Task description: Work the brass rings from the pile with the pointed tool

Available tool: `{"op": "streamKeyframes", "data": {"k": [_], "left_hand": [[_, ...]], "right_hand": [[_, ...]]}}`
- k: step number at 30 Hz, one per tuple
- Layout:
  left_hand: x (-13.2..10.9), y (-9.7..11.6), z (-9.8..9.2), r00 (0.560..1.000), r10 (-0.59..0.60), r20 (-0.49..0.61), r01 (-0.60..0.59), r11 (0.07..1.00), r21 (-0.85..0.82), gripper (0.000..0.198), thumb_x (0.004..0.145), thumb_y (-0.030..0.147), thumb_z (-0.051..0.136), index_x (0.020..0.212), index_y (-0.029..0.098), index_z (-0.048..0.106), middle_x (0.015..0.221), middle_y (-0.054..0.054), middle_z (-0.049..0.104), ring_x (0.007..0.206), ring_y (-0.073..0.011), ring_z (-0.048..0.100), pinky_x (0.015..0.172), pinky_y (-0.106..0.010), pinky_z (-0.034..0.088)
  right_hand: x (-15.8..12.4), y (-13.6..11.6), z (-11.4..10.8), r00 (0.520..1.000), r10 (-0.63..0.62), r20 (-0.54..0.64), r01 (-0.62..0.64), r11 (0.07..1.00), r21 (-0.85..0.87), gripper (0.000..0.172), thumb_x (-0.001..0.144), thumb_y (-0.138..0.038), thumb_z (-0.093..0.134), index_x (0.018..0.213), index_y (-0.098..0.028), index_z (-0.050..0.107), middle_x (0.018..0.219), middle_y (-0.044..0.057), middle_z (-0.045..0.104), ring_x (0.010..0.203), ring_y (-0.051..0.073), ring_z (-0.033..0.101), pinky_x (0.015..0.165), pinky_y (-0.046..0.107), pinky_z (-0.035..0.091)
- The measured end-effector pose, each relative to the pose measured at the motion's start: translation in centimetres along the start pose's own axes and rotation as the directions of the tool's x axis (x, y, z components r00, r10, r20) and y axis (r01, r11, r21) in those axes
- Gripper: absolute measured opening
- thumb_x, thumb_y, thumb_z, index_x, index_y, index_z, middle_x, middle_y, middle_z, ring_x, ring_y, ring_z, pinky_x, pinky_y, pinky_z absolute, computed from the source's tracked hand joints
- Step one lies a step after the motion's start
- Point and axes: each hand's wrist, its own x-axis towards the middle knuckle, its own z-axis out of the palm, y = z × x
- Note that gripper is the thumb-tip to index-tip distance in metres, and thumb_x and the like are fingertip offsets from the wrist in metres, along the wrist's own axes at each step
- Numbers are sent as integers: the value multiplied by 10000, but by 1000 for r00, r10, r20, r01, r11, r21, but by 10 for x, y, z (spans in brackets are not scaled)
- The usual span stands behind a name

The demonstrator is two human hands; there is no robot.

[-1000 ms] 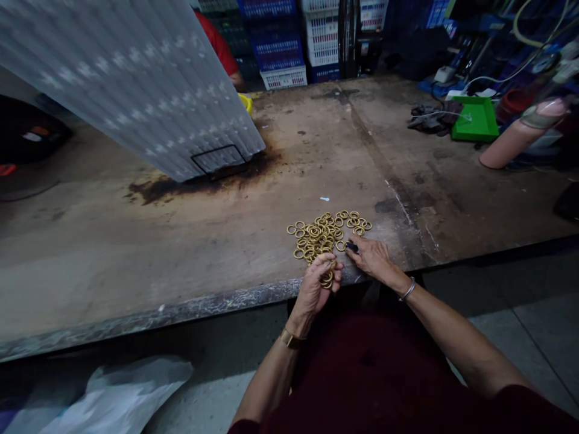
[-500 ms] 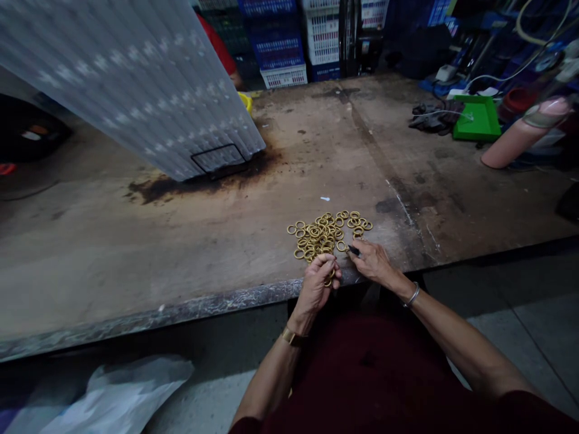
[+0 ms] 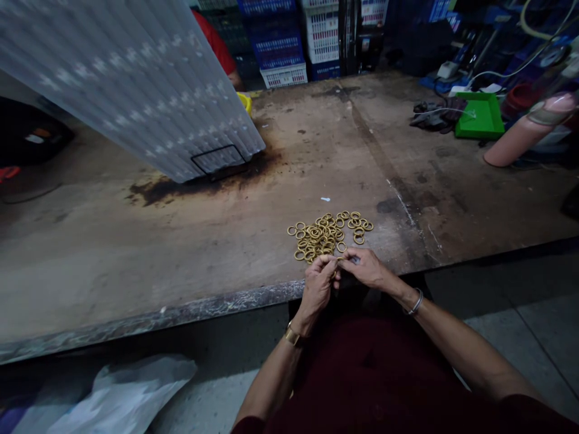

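A heap of several small brass rings (image 3: 326,233) lies on the worn wooden bench (image 3: 226,229) close to its near edge. My left hand (image 3: 318,287) is closed, fingertips pinched on rings it holds just below the heap. My right hand (image 3: 367,269) is closed too, pinching a small dark tool whose tip meets the left fingertips. Both hands touch at the bench edge.
A long pale ribbed panel (image 3: 136,84) slants across the bench's left half above a dark stain. At the far right stand a green tray (image 3: 480,117), dark gloves (image 3: 432,114) and a pink cylinder (image 3: 520,134). A person in red (image 3: 219,48) stands behind; crates (image 3: 301,39) are stacked beyond.
My right hand has drawn back from the heap's right side toward my left hand, and the two now meet at the bench edge. The left hand barely shifted.
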Motion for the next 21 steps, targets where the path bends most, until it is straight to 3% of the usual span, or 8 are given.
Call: {"op": "streamKeyframes", "data": {"k": [5,8,15,21], "left_hand": [[2,-3,-1,1000,29,-2,-29,1000,5,374,676,461,729,813,161,553,554,48,544,461,-58,475,396,-150,360],[2,-1,0,1000,23,2,-23,1000,5,380,670,454,737,815,160,546,570,40,562,477,-63,491,401,-151,371],[-1,7,2,996,-78,49,81,995,-55,448,599,438,790,850,157,548,619,43,554,473,-60,500,374,-150,358],[-3,7,3,990,-100,101,101,995,-6,428,643,483,752,812,152,540,613,47,533,432,-41,449,356,-148,346]], "right_hand": [[0,-3,2,994,91,67,-108,940,324,240,775,-410,501,682,-191,472,530,-70,456,463,64,357,463,188,298],[0,-2,5,984,165,72,-180,889,422,303,779,-488,483,686,-204,438,523,-77,454,411,55,314,411,185,257],[8,2,3,993,101,-59,-83,962,259,247,752,-405,507,633,-190,480,508,-62,452,484,72,374,481,194,319],[10,2,2,990,50,-131,-27,985,172,191,711,-346,509,607,-186,500,558,-45,464,554,89,397,530,203,335]]}}
